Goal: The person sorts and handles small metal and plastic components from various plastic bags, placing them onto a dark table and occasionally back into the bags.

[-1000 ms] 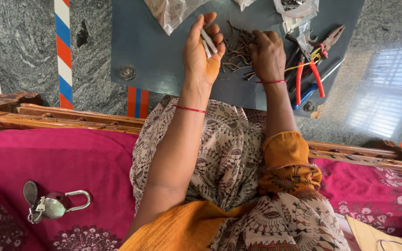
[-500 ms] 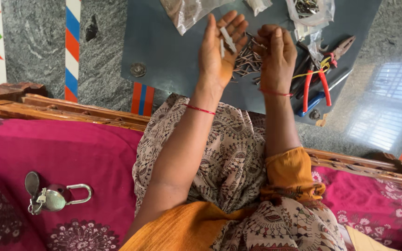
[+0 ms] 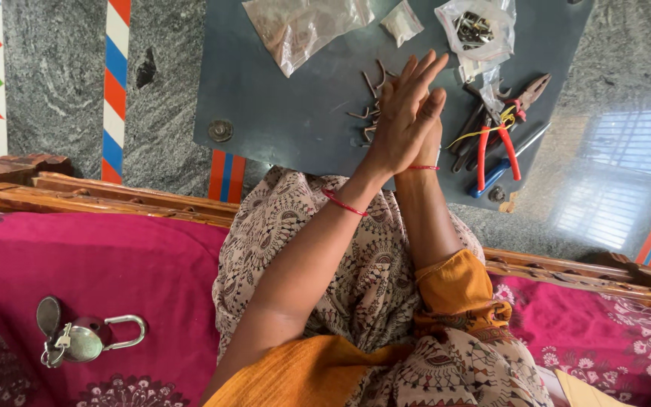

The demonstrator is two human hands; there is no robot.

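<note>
Palms pressed together: left hand (image 3: 404, 120) lies flat over the right hand (image 3: 432, 139), fingers straight, pointing up and away from the body. Whether anything sits between the palms cannot be told; nothing sticks out. Small white tubes seen in the left fingers half a second ago are no longer in view.

Pile of rusty bent metal hooks (image 3: 371, 102) lies just beyond and left of the joined hands on the dark blue tabletop (image 3: 280, 113), partly hidden by them. Judgement: hooks are light, stiff, rough with rust, likely to tangle; best pinched one at a time by the straight shank.

Right of the hands: red-handled pliers (image 3: 502, 124), a blue-handled tool (image 3: 491, 172) just below them. Beyond the hands: clear plastic bag (image 3: 303, 26) with small brownish parts, a small white packet (image 3: 402, 22), another bag with dark metal bits (image 3: 480, 30). Near the body, far left on the pink patterned cushion (image 3: 114, 256): a steel padlock with keys (image 3: 84, 339).

Versus earlier: the hands were apart, left palm open holding white pieces, right hand at the hook pile then raised; now they are closed flat on each other, more of the hooks covered.
</note>
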